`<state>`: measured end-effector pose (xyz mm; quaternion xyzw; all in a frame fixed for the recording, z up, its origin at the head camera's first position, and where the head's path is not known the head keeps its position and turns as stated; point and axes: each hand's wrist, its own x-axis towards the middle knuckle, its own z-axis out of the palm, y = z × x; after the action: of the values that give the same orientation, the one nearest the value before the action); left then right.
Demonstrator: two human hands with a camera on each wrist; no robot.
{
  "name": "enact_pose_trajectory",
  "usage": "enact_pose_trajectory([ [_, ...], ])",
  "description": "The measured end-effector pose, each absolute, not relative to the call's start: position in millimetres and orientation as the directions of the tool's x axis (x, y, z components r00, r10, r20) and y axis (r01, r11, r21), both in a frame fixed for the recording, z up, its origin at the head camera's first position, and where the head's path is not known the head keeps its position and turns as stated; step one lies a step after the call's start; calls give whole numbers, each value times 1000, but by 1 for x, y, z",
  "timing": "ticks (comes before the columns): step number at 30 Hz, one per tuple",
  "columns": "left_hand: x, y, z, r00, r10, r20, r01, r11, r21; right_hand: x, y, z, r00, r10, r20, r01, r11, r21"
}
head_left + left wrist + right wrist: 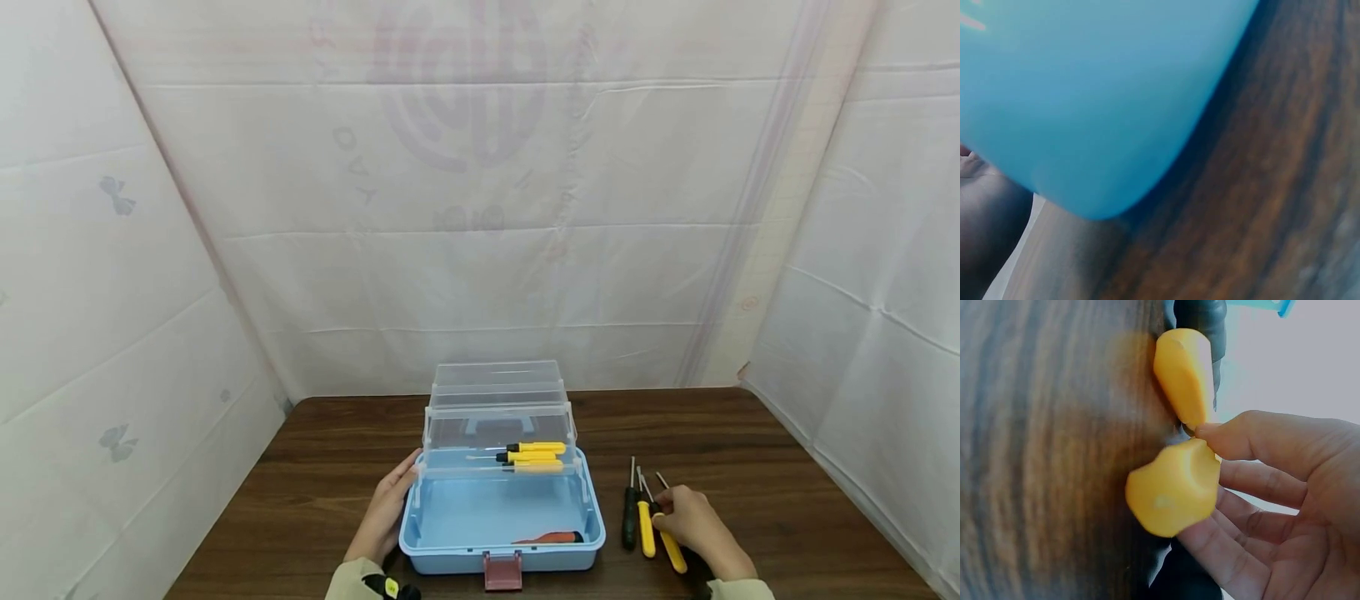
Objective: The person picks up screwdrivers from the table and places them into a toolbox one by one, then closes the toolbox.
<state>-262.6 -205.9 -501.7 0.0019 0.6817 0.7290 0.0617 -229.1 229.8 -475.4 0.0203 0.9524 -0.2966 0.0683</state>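
Lobed, yellow-handled screwdriver point(672, 552) in pinching right grip point(697, 521); straight-fingered left grip point(385, 507) against blue toolbox point(450, 562)

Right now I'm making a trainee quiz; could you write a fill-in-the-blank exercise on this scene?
1. The hand touching the toolbox is the person's ____ one.
2. The right hand pinches a screwdriver whose handle end is coloured ____.
3. In the clear tray lie ____ small screwdrivers.
4. In the head view, the dark-handled screwdriver lies to the ____ of the toolbox.
Missing words: left; yellow; three; right.
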Motion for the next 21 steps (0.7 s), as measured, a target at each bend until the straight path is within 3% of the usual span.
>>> enact_pose_trajectory([
  [21,-264,-207,-501,-992,87,-88,-92,-52,994,-235,228,-455,-996,-45,-72,8,795,-606],
])
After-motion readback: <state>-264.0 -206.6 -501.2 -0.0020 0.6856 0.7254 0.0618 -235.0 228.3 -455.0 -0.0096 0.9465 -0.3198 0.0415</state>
